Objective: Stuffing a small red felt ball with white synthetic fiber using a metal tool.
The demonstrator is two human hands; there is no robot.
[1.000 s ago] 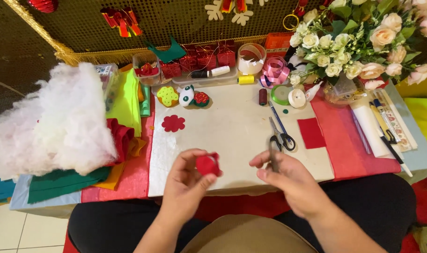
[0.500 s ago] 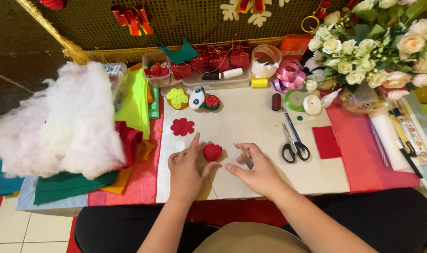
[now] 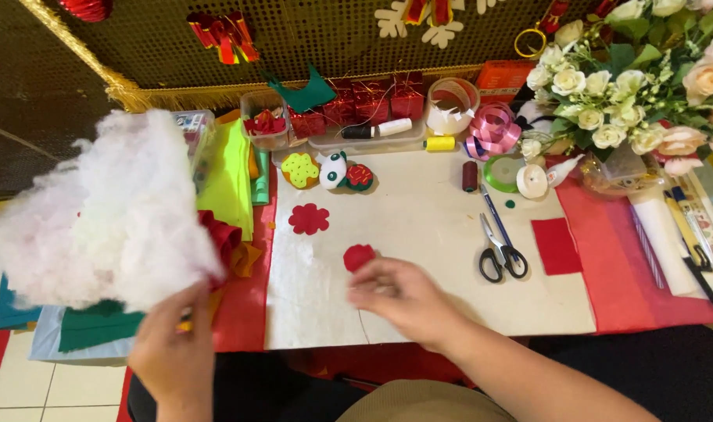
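Observation:
My left hand [image 3: 173, 348] has reached to the left and grips the lower edge of a big pile of white stuffing [image 3: 98, 211]. My right hand [image 3: 399, 295], blurred by motion, is over the white sheet [image 3: 419, 211] and holds a small red felt piece [image 3: 360, 256] at its fingertips. A flat red felt flower [image 3: 309, 219] lies on the sheet just beyond it. Black-handled scissors [image 3: 501, 252] lie to the right of my right hand.
Small felt figures [image 3: 333, 170], a dark thread spool [image 3: 470, 176], a yellow spool [image 3: 439, 144], ribbon rolls [image 3: 491, 129] and a red felt square [image 3: 556, 245] lie about the sheet. Folded felt sheets [image 3: 231, 176] are stacked on the left, and a flower bouquet [image 3: 630, 86] stands at the back right.
My left hand let go of the red felt piece and moved left to the stuffing. My right hand now has the piece.

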